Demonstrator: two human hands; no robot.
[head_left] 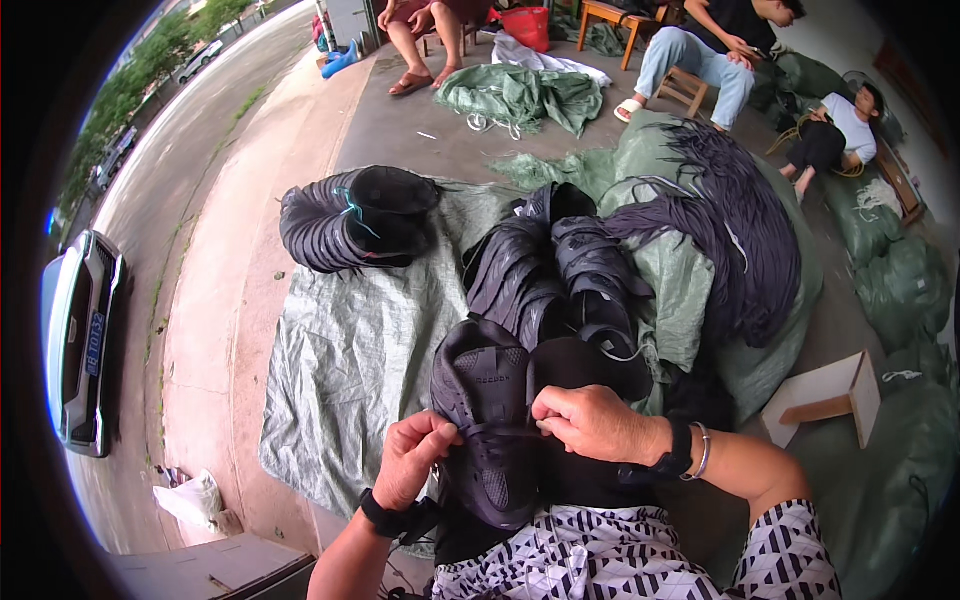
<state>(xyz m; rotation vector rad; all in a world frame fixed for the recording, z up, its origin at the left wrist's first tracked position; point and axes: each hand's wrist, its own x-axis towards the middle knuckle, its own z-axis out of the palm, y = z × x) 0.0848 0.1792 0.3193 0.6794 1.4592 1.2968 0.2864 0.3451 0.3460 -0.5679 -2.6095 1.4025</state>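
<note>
A black shoe upper (490, 400) lies across my lap, its tongue facing up. A dark shoelace (500, 431) runs across its front, between my two hands. At the left edge of the upper, my left hand (412, 455) pinches one side of the lace. My right hand (600, 430) is closed at the other edge, thumb and finger together on the lace's other side. Just beyond lie stacks of nested black shoe uppers (520, 275). A bundle of dark laces (740, 230) drapes over a green sack (660, 270) to the right.
A tied stack of black uppers (350, 222) rests on a pale green woven sheet (350, 340). An open wooden box (830, 400) stands at the right near more green sacks (900, 280). Several people sit farther back. A parked car (85, 345) is on the road at the left.
</note>
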